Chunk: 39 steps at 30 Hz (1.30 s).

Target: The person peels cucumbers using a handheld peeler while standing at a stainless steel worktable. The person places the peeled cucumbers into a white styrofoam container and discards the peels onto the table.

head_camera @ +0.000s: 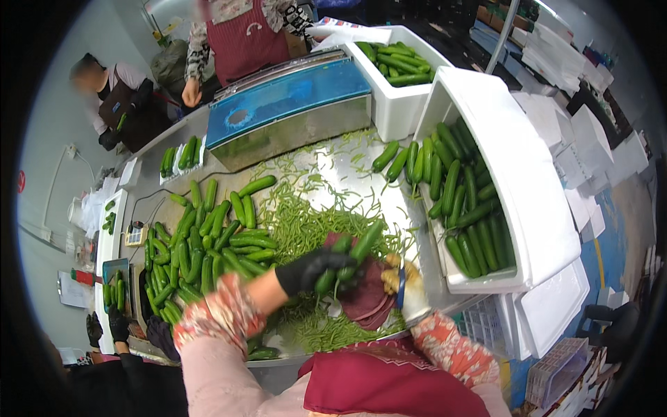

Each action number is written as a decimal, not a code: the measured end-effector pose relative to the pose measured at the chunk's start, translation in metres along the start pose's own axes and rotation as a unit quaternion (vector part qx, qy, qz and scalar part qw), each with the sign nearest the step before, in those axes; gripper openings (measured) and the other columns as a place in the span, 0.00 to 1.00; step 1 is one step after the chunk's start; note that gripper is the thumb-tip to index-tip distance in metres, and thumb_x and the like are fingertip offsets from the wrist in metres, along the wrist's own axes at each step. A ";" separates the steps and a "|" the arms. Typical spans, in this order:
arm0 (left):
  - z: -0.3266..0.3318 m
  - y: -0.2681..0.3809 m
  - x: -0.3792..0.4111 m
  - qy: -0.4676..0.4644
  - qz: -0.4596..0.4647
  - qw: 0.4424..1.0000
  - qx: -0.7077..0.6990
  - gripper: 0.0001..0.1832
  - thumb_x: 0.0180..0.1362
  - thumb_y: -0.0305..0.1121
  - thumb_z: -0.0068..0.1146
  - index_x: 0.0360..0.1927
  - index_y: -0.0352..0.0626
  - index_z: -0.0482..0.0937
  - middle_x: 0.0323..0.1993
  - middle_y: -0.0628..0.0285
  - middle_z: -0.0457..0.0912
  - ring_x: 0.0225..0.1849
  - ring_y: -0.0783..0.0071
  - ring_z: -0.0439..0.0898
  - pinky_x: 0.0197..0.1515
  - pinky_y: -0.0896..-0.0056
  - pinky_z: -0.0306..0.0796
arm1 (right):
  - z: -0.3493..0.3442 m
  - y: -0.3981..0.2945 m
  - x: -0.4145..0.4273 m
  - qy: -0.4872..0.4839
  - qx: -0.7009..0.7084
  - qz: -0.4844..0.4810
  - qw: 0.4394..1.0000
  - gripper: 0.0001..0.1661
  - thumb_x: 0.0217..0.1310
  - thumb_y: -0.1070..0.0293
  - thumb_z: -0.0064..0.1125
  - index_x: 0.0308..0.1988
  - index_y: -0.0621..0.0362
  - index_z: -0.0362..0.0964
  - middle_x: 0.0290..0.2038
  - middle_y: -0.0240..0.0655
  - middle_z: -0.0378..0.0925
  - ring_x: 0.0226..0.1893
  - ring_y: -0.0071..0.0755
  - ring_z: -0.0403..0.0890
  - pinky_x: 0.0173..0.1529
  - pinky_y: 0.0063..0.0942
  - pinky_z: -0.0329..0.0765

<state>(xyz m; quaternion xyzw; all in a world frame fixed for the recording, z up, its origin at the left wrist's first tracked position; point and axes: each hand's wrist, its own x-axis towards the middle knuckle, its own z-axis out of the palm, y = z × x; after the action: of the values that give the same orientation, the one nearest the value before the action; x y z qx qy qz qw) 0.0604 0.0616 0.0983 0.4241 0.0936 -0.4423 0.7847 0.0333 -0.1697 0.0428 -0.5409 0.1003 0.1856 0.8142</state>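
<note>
In a black glove, my left hand (312, 268) grips green cucumbers (367, 242), at least two, raised above the table and slightly blurred. A worn, yellowed white glove covers my right hand (406, 281), which holds a small blue-handled tool (400, 287); its working end is hard to make out. Between and below my hands lies a dark maroon cloth (367, 302). Thin green trimmings (307, 224) are strewn around it over the metal table. To the left of my hands spreads a heap of cucumbers (208, 250).
An open white foam box (542, 208) of cucumbers tilts at right; another foam box (398, 109) stands behind it. A blue-topped metal unit (292, 94) crosses the table's far side. Packed cucumbers (190, 152) sit at far left. Other people stand opposite and at left.
</note>
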 end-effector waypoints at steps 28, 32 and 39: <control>0.037 0.006 0.105 -0.085 0.284 0.818 -0.493 0.25 0.59 0.48 0.49 0.45 0.34 0.78 0.44 0.54 0.82 0.49 0.61 0.78 0.51 0.59 0.73 | 0.018 -0.031 -0.009 0.055 -0.380 -0.279 0.880 0.22 0.54 0.74 0.60 0.51 0.62 0.69 0.27 0.32 0.76 0.26 0.27 0.76 0.33 0.24 0.75; -0.020 -0.020 0.073 -0.143 0.281 0.849 -0.425 0.26 0.59 0.53 0.48 0.49 0.43 0.78 0.47 0.60 0.82 0.49 0.69 0.79 0.41 0.65 0.71 | 0.010 -0.002 -0.010 -0.032 -0.220 -0.142 0.965 0.18 0.57 0.75 0.58 0.49 0.61 0.70 0.27 0.27 0.74 0.22 0.14 0.70 0.25 0.15 0.68; -0.154 -0.010 -0.099 0.119 0.580 0.692 -0.412 0.38 0.53 0.59 0.51 0.56 0.34 0.70 0.47 0.52 0.78 0.39 0.67 0.76 0.37 0.68 0.71 | -0.010 0.028 -0.018 -0.036 -0.181 0.039 0.982 0.18 0.57 0.71 0.58 0.49 0.57 0.72 0.27 0.26 0.74 0.25 0.16 0.73 0.32 0.17 0.72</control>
<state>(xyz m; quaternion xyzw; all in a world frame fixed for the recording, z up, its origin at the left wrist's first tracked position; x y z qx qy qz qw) 0.0296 0.2348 0.0485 0.0770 0.0946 0.2383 0.9635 0.0055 -0.1727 0.0222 -0.6678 0.0568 0.2513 0.6984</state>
